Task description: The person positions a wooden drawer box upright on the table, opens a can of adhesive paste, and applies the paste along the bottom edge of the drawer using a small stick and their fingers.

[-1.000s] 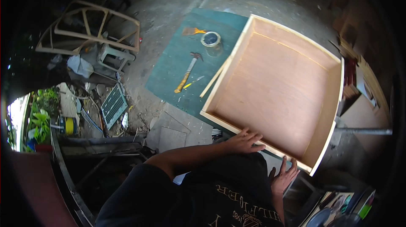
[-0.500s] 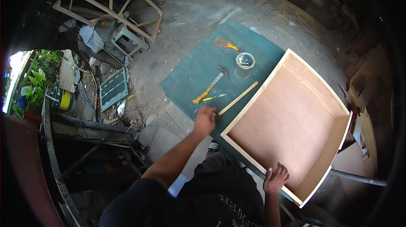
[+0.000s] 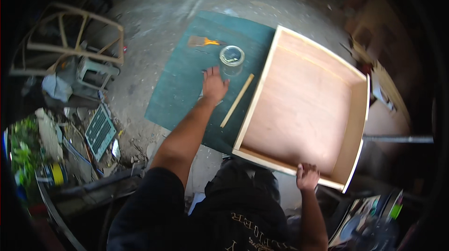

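Observation:
My left hand [image 3: 215,86] reaches over the green tabletop [image 3: 175,85], its fingers stretched forward and its thumb apart. It covers the spot where the claw hammer lay. The hand and forearm hide most of that tool, so contact is unclear. Just beyond the fingers stands a clear jar [image 3: 232,59]. Beside the hand lies a thin wooden strip [image 3: 237,100]. My right hand [image 3: 307,176] is curled over the near edge of a shallow wooden drawer [image 3: 304,106], which rests open side up on the table's right part.
A flat paintbrush [image 3: 199,41] with an orange handle lies at the table's far side. On the left are a grey plastic stool [image 3: 96,73], wooden frames [image 3: 77,36] and a green plastic grate [image 3: 99,131] among rubble. Wood panels [image 3: 381,40] lean at the right.
My left hand has moved forward from the table's near edge to over the hammer. My right hand's fingers have curled onto the drawer's edge. The whole view has turned.

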Demonstrator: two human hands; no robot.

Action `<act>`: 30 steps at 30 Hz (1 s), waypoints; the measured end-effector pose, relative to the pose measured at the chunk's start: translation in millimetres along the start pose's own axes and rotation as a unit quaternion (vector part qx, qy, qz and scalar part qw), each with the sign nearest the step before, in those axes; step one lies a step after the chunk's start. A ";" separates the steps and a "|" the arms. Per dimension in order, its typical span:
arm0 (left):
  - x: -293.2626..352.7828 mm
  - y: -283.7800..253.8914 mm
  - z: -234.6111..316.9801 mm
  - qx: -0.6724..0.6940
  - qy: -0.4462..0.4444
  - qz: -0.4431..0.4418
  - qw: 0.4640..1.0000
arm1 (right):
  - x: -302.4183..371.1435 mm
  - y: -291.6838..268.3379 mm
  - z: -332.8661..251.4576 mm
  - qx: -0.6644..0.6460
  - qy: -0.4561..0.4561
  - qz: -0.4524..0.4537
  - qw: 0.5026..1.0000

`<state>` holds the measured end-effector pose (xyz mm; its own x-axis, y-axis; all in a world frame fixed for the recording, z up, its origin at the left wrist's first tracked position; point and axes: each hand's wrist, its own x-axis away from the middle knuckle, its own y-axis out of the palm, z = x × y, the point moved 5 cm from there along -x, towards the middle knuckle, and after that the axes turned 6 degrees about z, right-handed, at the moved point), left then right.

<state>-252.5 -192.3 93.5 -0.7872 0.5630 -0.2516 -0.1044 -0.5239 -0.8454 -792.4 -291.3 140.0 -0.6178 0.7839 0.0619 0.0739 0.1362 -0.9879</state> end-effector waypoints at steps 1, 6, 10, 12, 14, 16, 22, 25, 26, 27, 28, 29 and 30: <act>-19.9 0.0 19.8 -0.002 -0.016 -0.038 0.999 | -0.2 -1.6 1.8 -0.001 0.011 -0.002 1.000; -85.3 3.7 67.0 -0.063 -0.002 -0.103 0.993 | -2.6 -5.4 5.3 -0.012 0.023 0.039 0.999; -110.6 30.4 57.8 -0.093 0.006 -0.226 0.970 | 1.8 -3.5 6.0 -0.028 0.045 0.058 0.997; -124.7 51.5 38.2 -0.118 0.043 -0.287 0.950 | 2.0 -0.4 3.0 -0.045 0.036 0.063 0.996; -125.6 65.8 38.2 -0.154 0.092 -0.287 0.941 | 6.4 0.0 4.8 -0.044 0.056 0.067 0.995; -117.5 73.6 45.6 -0.144 0.078 -0.228 0.960 | 10.0 0.9 7.9 -0.036 0.075 0.058 0.995; -139.7 73.2 43.6 -0.123 0.048 -0.196 0.972 | 1.2 -5.7 5.6 -0.035 0.100 -0.021 0.994; -135.0 55.1 46.9 -0.132 0.055 -0.173 0.975 | 2.5 -3.6 5.3 -0.038 0.098 0.010 0.994; -130.9 47.4 45.4 -0.122 0.053 -0.145 0.981 | 2.2 -2.0 5.1 -0.042 0.100 0.009 0.994; -126.6 36.2 44.2 -0.112 0.048 -0.114 0.986 | 1.8 1.2 4.9 -0.044 0.092 0.018 0.995; -117.1 24.2 49.6 -0.112 0.053 -0.098 0.987 | 3.9 2.1 5.8 -0.048 0.090 0.027 0.994; -105.5 13.5 53.9 -0.113 0.045 -0.087 0.989 | 5.2 2.8 6.8 -0.053 0.086 0.035 0.994; -92.4 -1.9 60.9 -0.107 0.049 -0.070 0.991 | 6.8 0.6 6.9 -0.062 0.079 0.044 0.994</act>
<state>-216.5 -282.2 147.0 -0.7098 0.6856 -0.1616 -0.0688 -0.2959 -0.9527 -802.0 -290.1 138.9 -0.4754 0.8797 0.0073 0.2245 0.1294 -0.9658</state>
